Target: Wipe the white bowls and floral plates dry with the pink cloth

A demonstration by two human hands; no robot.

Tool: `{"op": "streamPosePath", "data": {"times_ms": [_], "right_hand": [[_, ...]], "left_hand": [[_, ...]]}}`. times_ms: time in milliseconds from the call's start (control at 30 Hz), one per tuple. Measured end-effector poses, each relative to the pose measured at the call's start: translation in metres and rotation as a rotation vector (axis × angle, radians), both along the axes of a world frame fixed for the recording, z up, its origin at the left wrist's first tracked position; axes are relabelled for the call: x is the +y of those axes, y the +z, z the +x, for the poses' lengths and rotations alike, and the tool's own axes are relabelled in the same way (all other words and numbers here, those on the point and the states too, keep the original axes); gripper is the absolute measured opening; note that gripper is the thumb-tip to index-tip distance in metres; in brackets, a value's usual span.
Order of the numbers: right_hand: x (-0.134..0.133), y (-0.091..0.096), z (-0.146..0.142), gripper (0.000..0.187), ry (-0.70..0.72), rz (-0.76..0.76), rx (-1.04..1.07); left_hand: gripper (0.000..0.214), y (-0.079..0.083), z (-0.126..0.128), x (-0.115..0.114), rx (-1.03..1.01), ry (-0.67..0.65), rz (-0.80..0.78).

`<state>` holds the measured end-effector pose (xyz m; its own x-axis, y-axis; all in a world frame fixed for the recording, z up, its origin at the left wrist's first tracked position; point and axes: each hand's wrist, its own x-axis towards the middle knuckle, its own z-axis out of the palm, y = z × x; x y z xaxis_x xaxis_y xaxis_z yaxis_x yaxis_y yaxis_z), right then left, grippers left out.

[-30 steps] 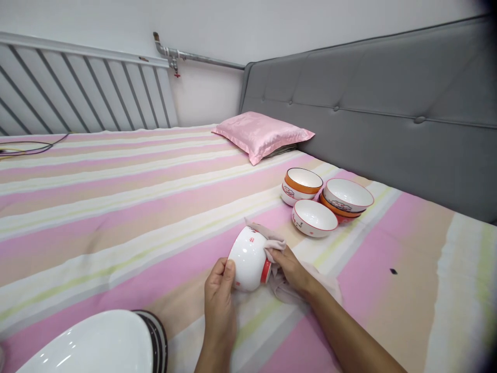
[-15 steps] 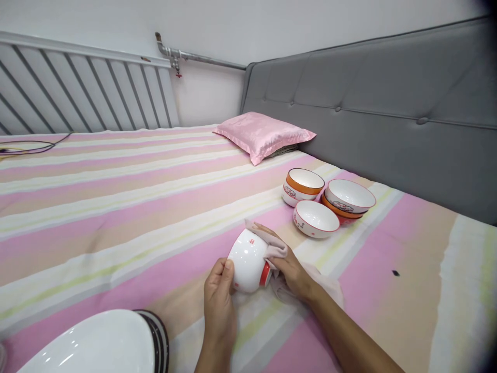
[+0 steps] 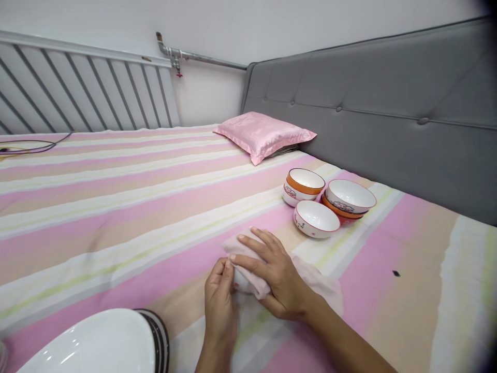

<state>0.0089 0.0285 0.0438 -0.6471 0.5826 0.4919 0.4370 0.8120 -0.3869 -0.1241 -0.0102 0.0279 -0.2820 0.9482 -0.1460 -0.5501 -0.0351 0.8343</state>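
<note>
A white bowl (image 3: 241, 284) with small red marks is held above the striped bedsheet, mostly covered by a pale pink cloth (image 3: 319, 282). My left hand (image 3: 220, 287) grips the bowl's rim at its left side, thumb on the outer wall. Spread over the bowl's outside, my right hand (image 3: 274, 269) presses the cloth against it, with part of the cloth trailing to the right under the wrist. The bowl's red foot is hidden by the cloth and right hand.
Beyond my hands stand a single white bowl (image 3: 316, 220), a stack with an orange bowl (image 3: 303, 189), and another bowl stack (image 3: 349, 199). White plates (image 3: 97, 344) are piled at lower left. A pink pillow (image 3: 264, 135) lies by the grey headboard (image 3: 368, 98).
My right hand has moved with the cloth from the bowl's right side over its outer wall, covering most of it. My left hand keeps its hold on the rim.
</note>
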Motion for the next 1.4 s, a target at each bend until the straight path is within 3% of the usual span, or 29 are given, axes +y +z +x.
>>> {"op": "streamPosePath", "data": {"times_ms": [200,533,667,800,1000,1100,1267,1400], "right_hand": [[0.005,-0.002,0.003,0.049,-0.003,-0.095,0.105],[0.015,-0.01,0.007,0.047,-0.028,-0.618,0.553],[0.021,-0.022,0.009,0.03,-0.089,-0.727,0.664],[0.025,-0.033,0.009,0.029,-0.164,-0.787,0.713],[0.018,-0.022,0.008,0.039,-0.108,-0.642,0.607],[0.013,-0.009,0.008,0.052,-0.038,-0.476,0.464],[0.005,0.0,0.004,0.056,-0.009,-0.129,0.156],[0.001,-0.001,0.0,0.063,-0.021,-0.008,0.029]], "left_hand": [[0.027,-0.001,0.001,0.0,0.009,-0.031,0.004],[0.03,0.004,0.001,0.0,0.052,-0.025,-0.044],[0.03,0.003,0.0,0.0,0.063,-0.017,-0.052],[0.032,-0.001,-0.001,0.0,0.061,-0.028,-0.047],[0.032,0.001,-0.001,0.001,0.057,-0.013,-0.038],[0.029,0.001,0.0,0.001,0.048,-0.034,-0.036],[0.027,-0.001,-0.001,0.001,0.001,-0.027,-0.011],[0.024,-0.004,-0.001,0.002,0.001,-0.026,0.003]]}}
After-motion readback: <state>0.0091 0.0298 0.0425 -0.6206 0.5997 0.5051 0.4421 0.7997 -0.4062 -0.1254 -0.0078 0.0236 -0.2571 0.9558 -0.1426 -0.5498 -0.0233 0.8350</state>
